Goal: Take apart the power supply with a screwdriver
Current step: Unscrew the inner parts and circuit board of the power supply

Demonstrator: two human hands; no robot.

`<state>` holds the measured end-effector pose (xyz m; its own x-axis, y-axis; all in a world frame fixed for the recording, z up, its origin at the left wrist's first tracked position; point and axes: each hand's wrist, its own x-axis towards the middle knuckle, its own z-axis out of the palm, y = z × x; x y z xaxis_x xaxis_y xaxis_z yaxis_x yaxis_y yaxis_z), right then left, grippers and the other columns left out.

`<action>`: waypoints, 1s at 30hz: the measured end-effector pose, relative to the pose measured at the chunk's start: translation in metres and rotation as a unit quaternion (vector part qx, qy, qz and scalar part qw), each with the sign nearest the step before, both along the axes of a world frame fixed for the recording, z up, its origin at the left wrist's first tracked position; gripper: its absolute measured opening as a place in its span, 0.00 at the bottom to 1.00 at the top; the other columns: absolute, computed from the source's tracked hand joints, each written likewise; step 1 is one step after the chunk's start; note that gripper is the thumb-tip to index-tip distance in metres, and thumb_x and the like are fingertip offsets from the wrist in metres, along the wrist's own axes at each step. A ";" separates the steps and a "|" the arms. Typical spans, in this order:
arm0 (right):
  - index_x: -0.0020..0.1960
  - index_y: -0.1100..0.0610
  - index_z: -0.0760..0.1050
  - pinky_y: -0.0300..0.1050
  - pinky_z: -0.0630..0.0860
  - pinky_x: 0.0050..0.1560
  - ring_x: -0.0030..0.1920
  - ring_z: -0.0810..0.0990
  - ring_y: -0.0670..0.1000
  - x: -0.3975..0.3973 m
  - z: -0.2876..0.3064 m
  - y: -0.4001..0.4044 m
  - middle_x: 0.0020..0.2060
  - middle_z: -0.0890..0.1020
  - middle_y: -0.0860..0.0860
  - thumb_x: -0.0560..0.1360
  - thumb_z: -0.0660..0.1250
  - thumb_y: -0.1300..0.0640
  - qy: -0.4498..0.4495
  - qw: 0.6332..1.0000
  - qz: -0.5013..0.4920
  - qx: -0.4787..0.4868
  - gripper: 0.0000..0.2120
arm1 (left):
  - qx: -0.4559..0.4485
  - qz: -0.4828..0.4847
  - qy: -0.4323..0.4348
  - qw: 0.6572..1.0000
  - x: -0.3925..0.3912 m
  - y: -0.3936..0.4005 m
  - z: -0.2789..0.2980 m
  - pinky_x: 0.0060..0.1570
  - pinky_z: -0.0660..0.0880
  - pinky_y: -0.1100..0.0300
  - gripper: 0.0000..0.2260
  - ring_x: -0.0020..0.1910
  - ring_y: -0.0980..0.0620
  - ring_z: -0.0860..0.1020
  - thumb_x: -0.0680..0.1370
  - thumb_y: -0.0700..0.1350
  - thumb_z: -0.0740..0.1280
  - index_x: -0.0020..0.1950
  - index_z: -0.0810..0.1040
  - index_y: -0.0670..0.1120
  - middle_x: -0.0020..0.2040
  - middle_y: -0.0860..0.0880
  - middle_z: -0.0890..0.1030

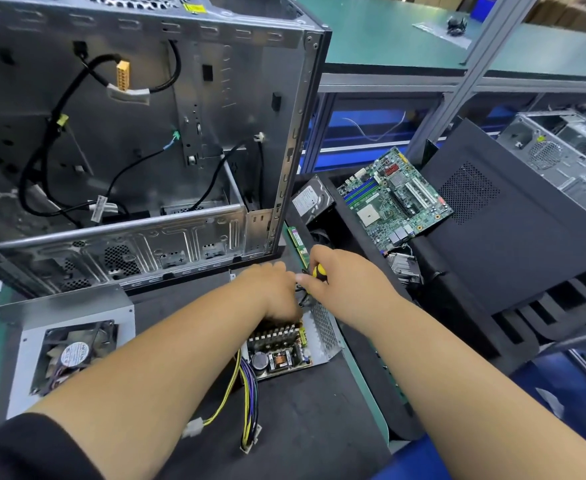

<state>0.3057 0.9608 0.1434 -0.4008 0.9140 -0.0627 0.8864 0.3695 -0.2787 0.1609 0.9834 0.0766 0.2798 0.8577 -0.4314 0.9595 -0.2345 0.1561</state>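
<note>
The opened power supply lies on the dark mat in front of me, its circuit board, heat sink fins and coil exposed. A bundle of yellow and purple wires trails from it toward me. My left hand rests on the far end of the board, its fingertips hidden. My right hand grips a yellow and black screwdriver, its tip pointing down at the far end of the supply, next to my left hand. The supply's grey cover with its fan lies at the left.
An empty computer case stands just behind the supply. To the right lie a green motherboard, a hard drive, a memory stick and a black side panel. Another case stands far right.
</note>
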 end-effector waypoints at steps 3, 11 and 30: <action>0.49 0.55 0.69 0.50 0.65 0.34 0.38 0.74 0.55 -0.003 0.002 0.001 0.33 0.74 0.50 0.81 0.60 0.43 0.004 1.000 -0.016 -0.001 0.15 | -0.001 0.007 -0.017 1.000 -0.002 0.001 -0.001 0.55 0.69 0.50 0.31 0.64 0.42 0.70 0.71 0.63 0.63 0.70 0.69 0.48 0.63 0.45 0.70; 0.52 0.57 0.66 0.44 0.56 0.28 0.30 0.66 0.46 -0.002 0.008 0.003 0.31 0.70 0.48 0.83 0.60 0.53 0.033 0.997 -0.024 -0.058 0.07 | 0.015 -0.018 -0.022 0.999 -0.005 0.000 -0.001 0.59 0.68 0.50 0.25 0.61 0.42 0.70 0.71 0.59 0.63 0.63 0.73 0.47 0.59 0.46 0.70; 0.51 0.56 0.64 0.49 0.61 0.34 0.36 0.72 0.57 -0.005 0.007 0.005 0.37 0.74 0.51 0.83 0.58 0.48 -0.065 0.996 0.020 0.055 0.11 | 0.019 -0.013 -0.019 1.000 -0.004 0.000 -0.001 0.51 0.66 0.52 0.26 0.60 0.43 0.71 0.71 0.58 0.64 0.66 0.71 0.49 0.60 0.46 0.71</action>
<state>0.3009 0.9658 0.1509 -0.4315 0.9020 -0.0160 0.8965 0.4267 -0.1187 0.1572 0.9835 0.0758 0.3174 0.8654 -0.3876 0.9466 -0.2652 0.1831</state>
